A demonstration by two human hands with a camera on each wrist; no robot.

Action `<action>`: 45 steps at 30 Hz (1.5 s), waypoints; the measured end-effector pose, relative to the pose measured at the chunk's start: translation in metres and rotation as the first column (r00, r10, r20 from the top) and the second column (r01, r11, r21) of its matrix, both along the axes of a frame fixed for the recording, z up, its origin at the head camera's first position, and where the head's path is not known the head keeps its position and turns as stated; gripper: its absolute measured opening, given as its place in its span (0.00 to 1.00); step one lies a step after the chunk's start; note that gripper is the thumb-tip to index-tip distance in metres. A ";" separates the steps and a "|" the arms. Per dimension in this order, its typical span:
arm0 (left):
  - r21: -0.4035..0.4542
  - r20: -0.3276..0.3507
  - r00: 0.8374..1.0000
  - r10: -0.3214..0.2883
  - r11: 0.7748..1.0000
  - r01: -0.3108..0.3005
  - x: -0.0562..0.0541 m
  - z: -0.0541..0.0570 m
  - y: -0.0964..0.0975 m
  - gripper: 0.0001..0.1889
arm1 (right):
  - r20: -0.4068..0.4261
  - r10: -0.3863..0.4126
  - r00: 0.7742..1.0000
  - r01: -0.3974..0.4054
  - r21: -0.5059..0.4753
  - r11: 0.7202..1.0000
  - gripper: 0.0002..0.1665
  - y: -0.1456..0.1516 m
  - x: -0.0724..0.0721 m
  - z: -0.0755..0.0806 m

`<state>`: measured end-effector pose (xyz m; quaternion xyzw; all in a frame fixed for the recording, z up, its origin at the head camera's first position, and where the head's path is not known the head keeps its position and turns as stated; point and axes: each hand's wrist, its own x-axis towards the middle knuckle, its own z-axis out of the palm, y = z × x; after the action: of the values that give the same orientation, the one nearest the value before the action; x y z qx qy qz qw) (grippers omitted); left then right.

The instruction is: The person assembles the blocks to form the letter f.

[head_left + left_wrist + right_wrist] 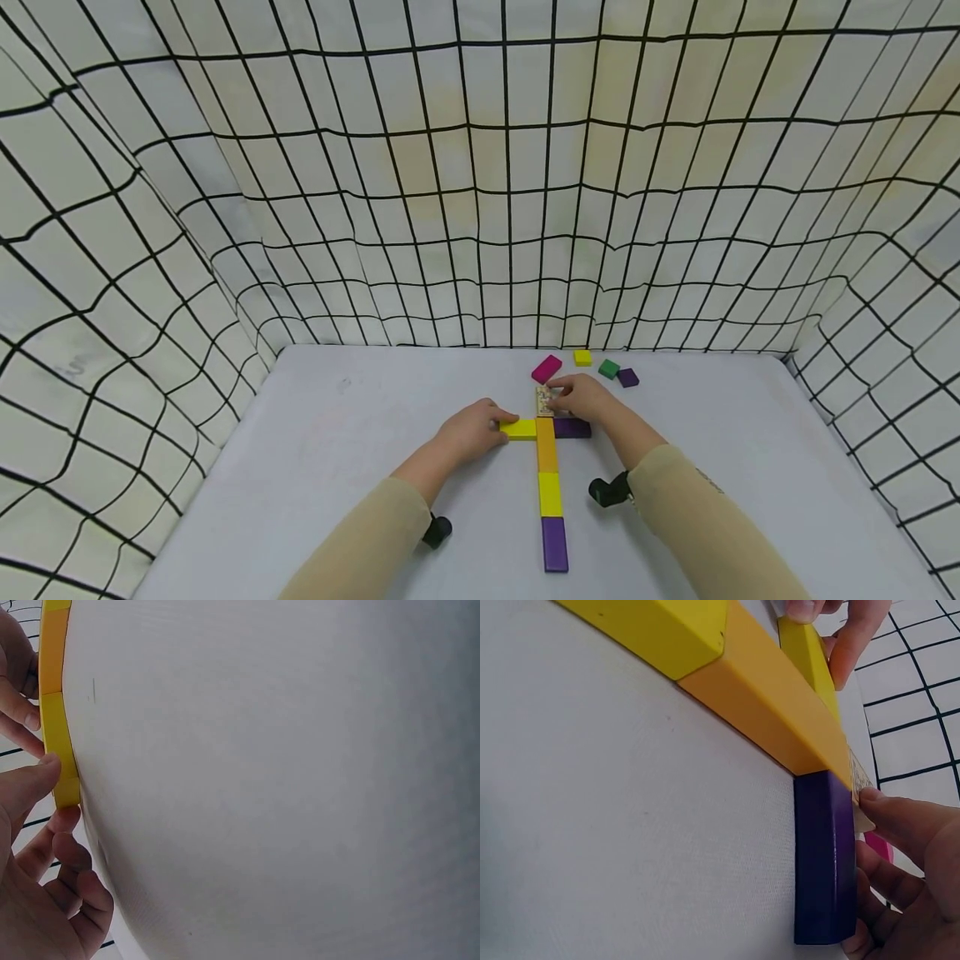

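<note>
A column of blocks runs up the white table: a purple block [555, 545] nearest, then a yellow block [550, 495], an orange block [546, 446] and a cream block with a printed pattern [543, 402] at the far end. A dark purple block [825, 859] juts right from the orange block's far end, and a second yellow block [519, 430] juts left. My left hand [468, 429] pinches that second yellow block by its outer end, between thumb and finger. My right hand [588, 398] grips the patterned block, its thumb [885, 810] against the near side.
Beyond the column lie a magenta block [547, 368], a small yellow block [582, 357], a green block [609, 368] and a small purple block [628, 377]. White walls with black netting [510, 192] enclose the table [360, 433] at the back and sides.
</note>
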<state>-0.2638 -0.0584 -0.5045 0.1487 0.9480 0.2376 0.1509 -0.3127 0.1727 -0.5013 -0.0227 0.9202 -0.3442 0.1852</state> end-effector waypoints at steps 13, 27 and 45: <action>0.003 0.005 1.000 0.015 1.000 -0.015 0.000 -0.001 0.000 0.18 | -0.003 0.012 1.000 -0.012 0.023 1.000 0.29 -0.001 0.002 0.000; 0.014 0.000 1.000 0.001 1.000 -0.001 0.000 -0.001 -0.001 0.18 | 0.001 -0.002 1.000 0.002 0.021 1.000 0.29 -0.002 0.002 0.000; 0.032 -0.019 0.999 -0.025 0.999 0.026 0.001 0.000 -0.002 0.19 | 0.001 0.012 1.000 -0.012 0.021 1.000 0.30 -0.001 0.002 -0.001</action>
<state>-0.2623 -0.0609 -0.5048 0.1655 0.9434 0.2498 0.1425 -0.3102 0.1719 -0.5023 -0.0260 0.9235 -0.3333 0.1881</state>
